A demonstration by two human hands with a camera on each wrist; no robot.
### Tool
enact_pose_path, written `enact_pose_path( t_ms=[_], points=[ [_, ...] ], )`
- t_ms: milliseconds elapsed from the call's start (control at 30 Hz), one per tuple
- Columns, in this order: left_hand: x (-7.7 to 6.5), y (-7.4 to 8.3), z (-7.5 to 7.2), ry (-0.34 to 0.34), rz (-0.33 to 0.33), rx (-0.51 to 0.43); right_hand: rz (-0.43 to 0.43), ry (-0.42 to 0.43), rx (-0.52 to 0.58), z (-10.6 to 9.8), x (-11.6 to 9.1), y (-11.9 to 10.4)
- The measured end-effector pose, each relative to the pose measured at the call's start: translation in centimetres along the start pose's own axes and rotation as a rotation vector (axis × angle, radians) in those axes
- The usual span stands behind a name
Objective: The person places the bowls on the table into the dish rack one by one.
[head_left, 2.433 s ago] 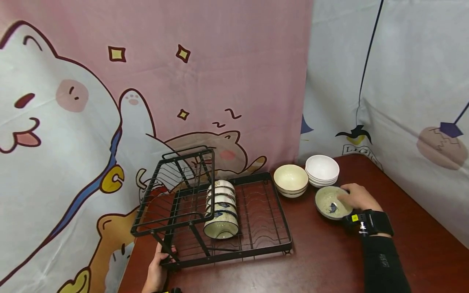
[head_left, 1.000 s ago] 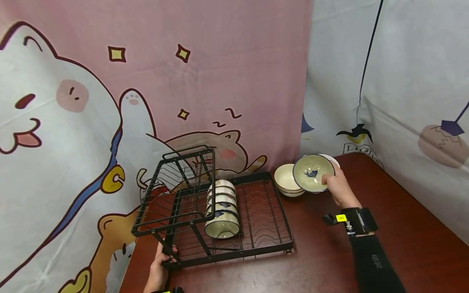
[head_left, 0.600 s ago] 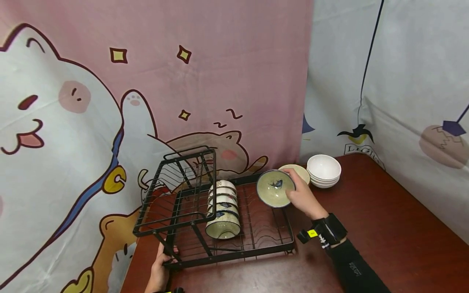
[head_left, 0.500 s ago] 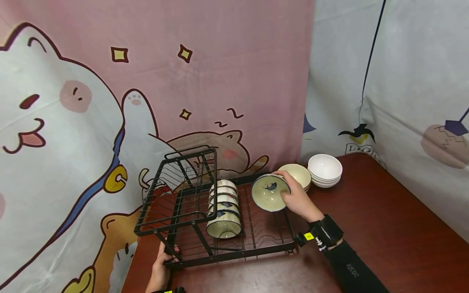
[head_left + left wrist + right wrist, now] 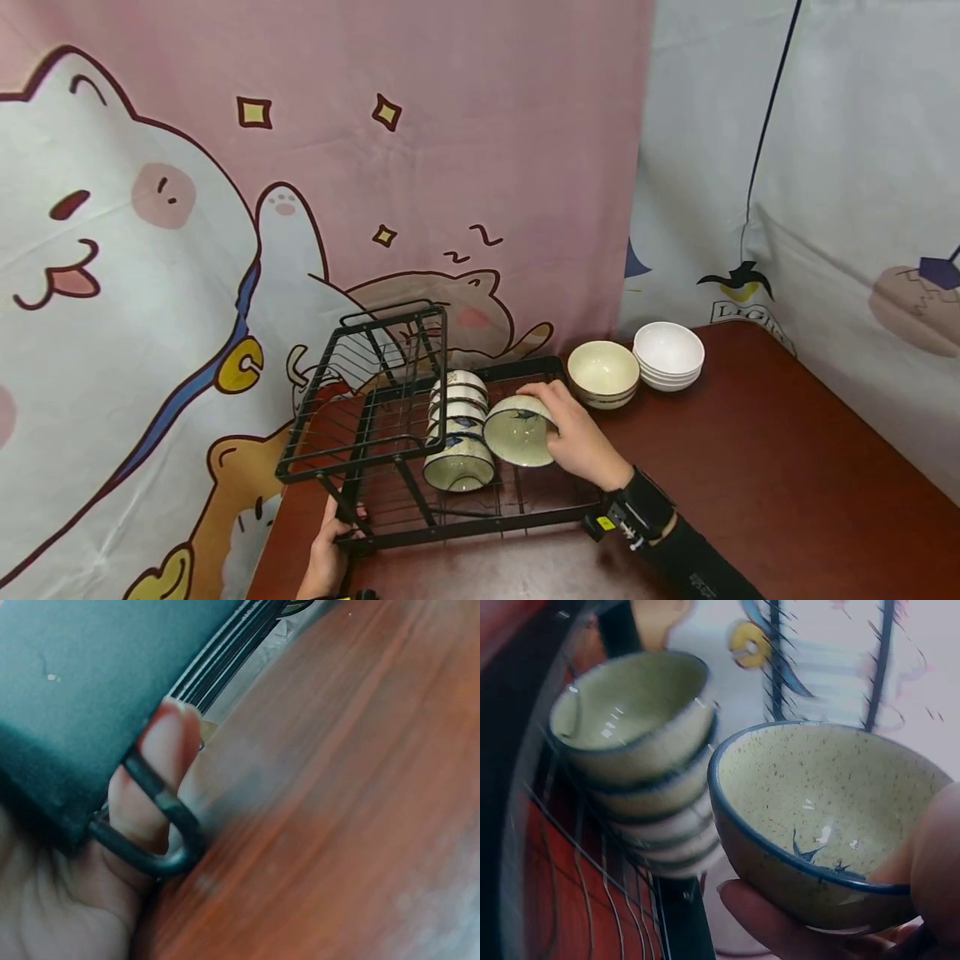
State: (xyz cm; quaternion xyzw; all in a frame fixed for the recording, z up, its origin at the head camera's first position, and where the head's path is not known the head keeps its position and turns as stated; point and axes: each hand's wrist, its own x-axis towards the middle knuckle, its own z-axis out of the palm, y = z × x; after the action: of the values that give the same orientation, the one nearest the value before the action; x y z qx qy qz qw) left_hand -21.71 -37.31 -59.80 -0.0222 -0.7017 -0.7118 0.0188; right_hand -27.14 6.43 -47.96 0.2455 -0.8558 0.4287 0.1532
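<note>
My right hand (image 5: 585, 442) pinches a speckled green bowl (image 5: 513, 435) by its wall, thumb inside and fingers beneath. The bowl has a blue rim and a blue motif inside; it is tilted, its mouth facing toward me, over the black dish rack (image 5: 517, 523). Just left of it, several bowls (image 5: 459, 457) stand on edge in a row on the rack's lower level. In the right wrist view the held bowl (image 5: 802, 795) is apart from the row's front bowl (image 5: 637, 712). My left hand (image 5: 324, 554) grips the rack's near left corner, its thumb by a wire foot (image 5: 176, 847).
A stack of cream bowls (image 5: 603, 371) stands right of the rack, with a stack of white bowls (image 5: 669, 350) beside it. The raised upper tier (image 5: 360, 392) overhangs the rack's left side. A printed curtain (image 5: 510, 167) hangs behind the brown table (image 5: 780, 467).
My right hand has taken the green bowl from the table at the right, carried it left past the stacks, and lowered and tipped it over the rack. The left hand stays on the rack.
</note>
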Motion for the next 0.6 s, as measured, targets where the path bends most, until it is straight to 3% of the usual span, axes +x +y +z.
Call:
enact_pose_path(
  t_ms=[267, 600],
  points=[
    [0.0, 0.0, 0.2, 0.025, -0.031, 0.016, -0.225, -0.077, -0.224, 2.9, -0.4, -3.2],
    [0.3, 0.5, 0.0, 0.046, -0.066, 0.066, -0.382, -0.124, -0.358, 5.2, -0.8, -4.4]
  ],
)
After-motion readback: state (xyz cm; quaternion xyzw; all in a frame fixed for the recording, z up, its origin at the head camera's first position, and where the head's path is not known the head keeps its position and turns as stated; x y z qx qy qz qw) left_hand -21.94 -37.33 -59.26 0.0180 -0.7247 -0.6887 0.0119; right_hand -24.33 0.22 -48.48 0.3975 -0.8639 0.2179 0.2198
